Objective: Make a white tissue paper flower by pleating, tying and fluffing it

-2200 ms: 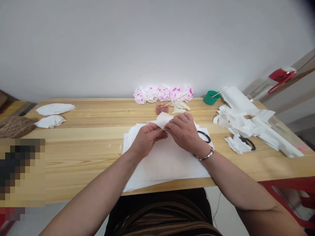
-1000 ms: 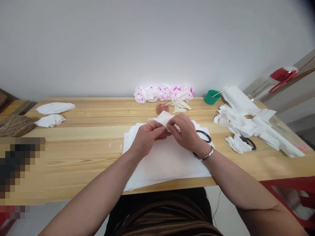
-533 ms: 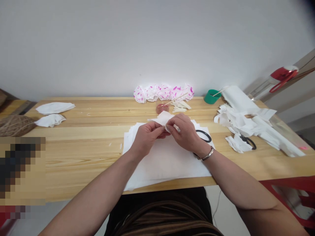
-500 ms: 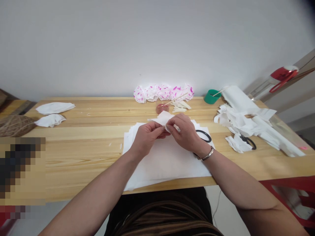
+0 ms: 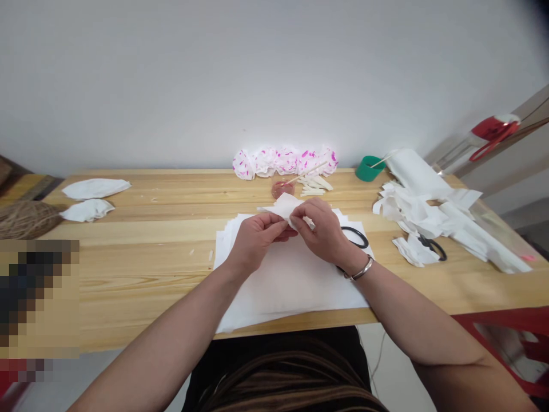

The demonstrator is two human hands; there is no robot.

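Observation:
Between my two hands a small piece of white paper (image 5: pixel 283 205) is pinched, its pointed top sticking up past my fingertips. My left hand (image 5: pixel 260 234) grips its lower left part with thumb and fingers. From the other side, my right hand (image 5: pixel 319 229) pinches the paper close to the left fingertips; a bracelet is on that wrist. Below both hands lies a stack of white sheets (image 5: pixel 291 286). Black-handled scissors (image 5: pixel 355 236) rest on the stack, partly covered by my right hand and wrist.
White flowers with pink marks (image 5: pixel 285 161) line the wall, behind a small reddish dish (image 5: pixel 283 189) and pale strips (image 5: pixel 315 185). A green cup (image 5: pixel 369 169) stands right of them. Paper scraps (image 5: pixel 412 212) and other scissors (image 5: pixel 435 249) lie right. Twine (image 5: pixel 28 219) and white shapes (image 5: pixel 96 187) lie left.

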